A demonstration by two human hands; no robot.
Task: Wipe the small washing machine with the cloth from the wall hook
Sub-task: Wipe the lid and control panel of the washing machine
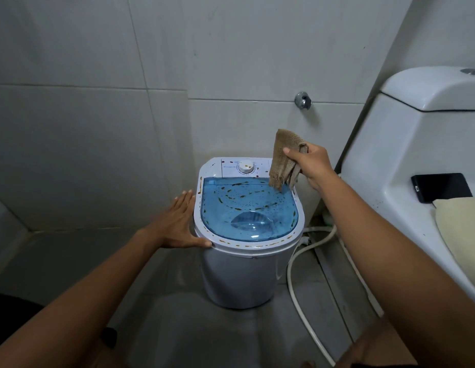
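The small washing machine [239,274] stands on the floor against the tiled wall. It has a white body, a clear blue lid [247,208] and a white dial [246,167] at the back. Brown smears speckle the lid and the white rim. My left hand [178,224] lies flat against the machine's left rim, fingers spread. My right hand [312,166] grips a bunched brown cloth [284,162] just above the lid's back right corner. The cloth's lower edge hangs down to the lid.
A white toilet [406,155] stands close on the right, with a black phone [440,187] and a cream cloth [462,235] on it. A chrome wall fitting [303,100] sticks out above the machine. A white hose [297,282] curls on the floor at the right.
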